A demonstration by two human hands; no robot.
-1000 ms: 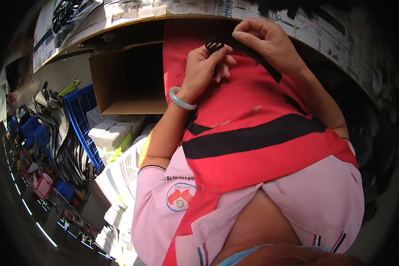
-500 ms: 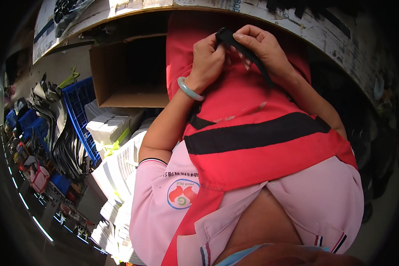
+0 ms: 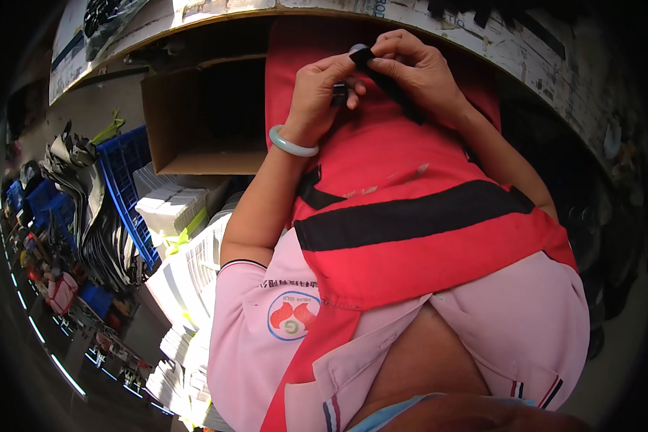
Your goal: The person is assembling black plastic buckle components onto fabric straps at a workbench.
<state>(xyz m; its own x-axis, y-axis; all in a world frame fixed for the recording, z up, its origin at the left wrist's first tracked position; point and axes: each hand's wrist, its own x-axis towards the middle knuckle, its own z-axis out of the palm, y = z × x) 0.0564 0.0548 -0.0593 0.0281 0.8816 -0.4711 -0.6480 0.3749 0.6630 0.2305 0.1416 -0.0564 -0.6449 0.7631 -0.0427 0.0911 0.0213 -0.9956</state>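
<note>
A black strap-like strip [image 3: 392, 86] is stretched between my hands above the red apron [image 3: 381, 151] on my lap. My left hand [image 3: 313, 101], below a pale green bangle [image 3: 293, 142], pinches the strip's upper end between thumb and finger. Its other fingers curl round a small dark shiny piece [image 3: 340, 93], mostly hidden. My right hand [image 3: 421, 75] grips the same strip close by, thumb on top, while the loose end hangs down toward the apron. A small pale spot shows at the left fingertips; what it is I cannot make out.
The worn table edge [image 3: 295, 10] curves just beyond my hands. An open cardboard box [image 3: 209, 162] sits under it on the left. Nearby are a blue plastic crate [image 3: 128, 183], bundled white stacks [image 3: 169, 209] and dark layered sheets [image 3: 93, 223]. Black pieces [image 3: 543, 36] lie on the tabletop.
My left hand has shifted slightly left and down and turned, so the small dark piece in its curled fingers now shows. My right hand has moved up and left along the strip.
</note>
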